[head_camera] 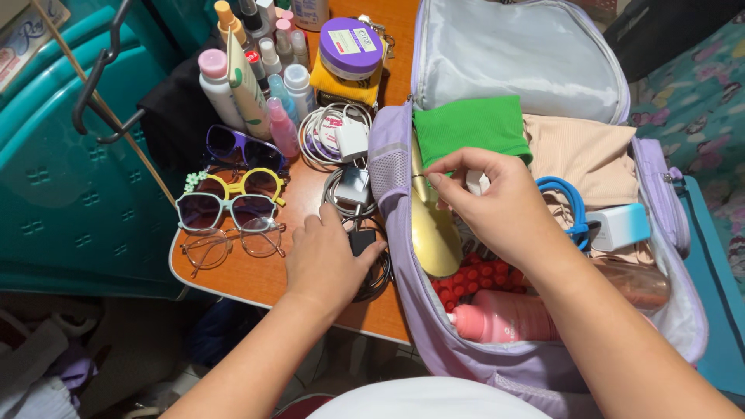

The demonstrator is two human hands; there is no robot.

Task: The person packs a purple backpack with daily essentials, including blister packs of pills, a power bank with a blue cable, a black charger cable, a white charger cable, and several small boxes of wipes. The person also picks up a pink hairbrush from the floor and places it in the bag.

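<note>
Lilac fabric bag (388, 167) lies open on the right; right hand (497, 206) pinches a small white piece (475, 182) inside it, while left hand (322, 260) rests fingers together on coiled cables (365, 256) that could snag and drag chargers off the table's near edge

A home setting was indicated, most likely a bedroom or dressing corner. A small orange-topped table (268, 283) was taken as the landmark. Its far end was crowded with toiletry bottles (256, 66) and a purple-lidded jar (351, 48); sunglasses (233, 186) were laid along its left edge, with coiled charger cables (337, 136) near its middle. A lilac travel bag (535, 194) with folded clothes (473, 128) was seen open against the table's right side. Teal plastic furniture (70, 171) with a hanger stood to the table's left. Floral-patterned bedding (698, 109) was noted beyond the bag, to the right.
</note>
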